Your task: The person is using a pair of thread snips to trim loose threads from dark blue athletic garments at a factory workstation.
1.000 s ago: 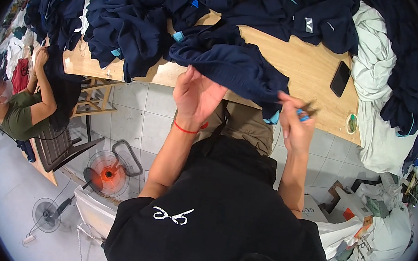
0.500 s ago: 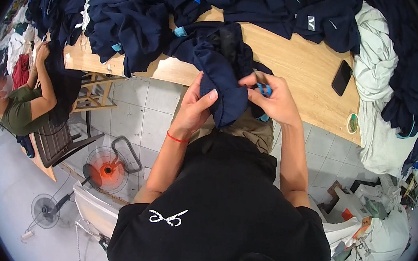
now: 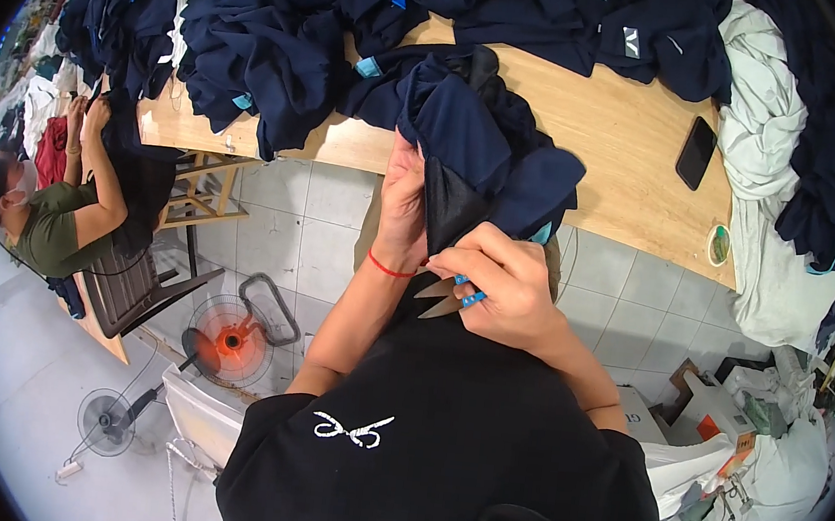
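Observation:
A navy garment [image 3: 465, 130] hangs over the table's near edge toward my lap, with a black mesh-like inner layer [image 3: 451, 208] turned outward. My left hand [image 3: 404, 199] grips it from the left side, its fingers partly hidden under the cloth. At the lower tip of the black layer, my right hand [image 3: 507, 287] pinches the fabric between thumb and forefinger. Small thread snips [image 3: 472, 295] with blue handles are tucked in that same hand, and their blades point left, away from the cloth.
More navy garments [image 3: 256, 54] are heaped along the wooden table [image 3: 637, 171]. A phone [image 3: 696, 152] lies at the right, near pale cloth [image 3: 765, 113]. On the left, another person [image 3: 75, 218] handles dark cloth. An orange fan [image 3: 232, 340] stands on the floor.
The garment has been turned so its black inner layer shows. My right hand has moved down and toward me with the snips, to the layer's lower tip; my left hand has shifted slightly up.

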`<state>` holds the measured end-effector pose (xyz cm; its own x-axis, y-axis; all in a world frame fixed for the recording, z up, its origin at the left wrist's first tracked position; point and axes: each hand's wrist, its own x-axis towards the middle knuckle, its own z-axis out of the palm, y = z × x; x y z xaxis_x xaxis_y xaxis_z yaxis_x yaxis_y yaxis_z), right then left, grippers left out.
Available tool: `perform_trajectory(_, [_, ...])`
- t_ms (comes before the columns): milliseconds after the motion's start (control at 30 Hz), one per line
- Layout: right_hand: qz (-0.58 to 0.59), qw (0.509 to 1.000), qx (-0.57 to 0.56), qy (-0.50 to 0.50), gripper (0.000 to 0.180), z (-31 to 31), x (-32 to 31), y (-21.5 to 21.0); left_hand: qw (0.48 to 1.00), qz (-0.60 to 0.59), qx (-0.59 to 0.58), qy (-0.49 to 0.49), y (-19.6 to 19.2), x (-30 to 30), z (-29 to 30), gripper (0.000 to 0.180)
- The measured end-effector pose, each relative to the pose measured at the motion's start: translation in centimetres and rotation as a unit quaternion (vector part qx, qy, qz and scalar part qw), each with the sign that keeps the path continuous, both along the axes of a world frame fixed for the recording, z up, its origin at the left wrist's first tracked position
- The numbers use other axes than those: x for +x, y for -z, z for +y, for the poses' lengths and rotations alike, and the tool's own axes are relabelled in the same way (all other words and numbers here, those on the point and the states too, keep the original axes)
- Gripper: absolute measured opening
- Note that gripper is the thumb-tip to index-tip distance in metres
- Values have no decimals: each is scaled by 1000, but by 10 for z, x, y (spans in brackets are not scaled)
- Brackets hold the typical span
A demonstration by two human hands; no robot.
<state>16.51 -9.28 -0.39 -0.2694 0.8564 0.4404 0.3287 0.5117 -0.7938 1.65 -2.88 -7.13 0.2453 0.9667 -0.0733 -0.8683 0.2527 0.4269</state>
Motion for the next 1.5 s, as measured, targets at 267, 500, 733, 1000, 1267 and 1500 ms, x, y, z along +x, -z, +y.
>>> perform_trajectory(267, [40,996,-73,-33,38,-5,-5,3,1000,-13,1,18,-3,-3,-4,56])
perform_trajectory(500, [47,968,-183,164,18,34,38,25,956,234,-107,-139,15,-49,-7,29])
perform_trajectory(733, [91,896,-313,302,16,94,90,152,892,408,-83,-175,61,-106,-10,24])
perform_trajectory(1000, [127,889,-416,141,22,88,21,168,944,314,-69,-69,42,-40,-1,55])
perform_trajectory(1267, [306,790,-517,120,46,85,31,95,950,308,35,-23,28,-19,0,58])
perform_trajectory(1500, [-4,926,32,375,33,97,106,-36,710,598,183,-322,-45,-83,28,36])
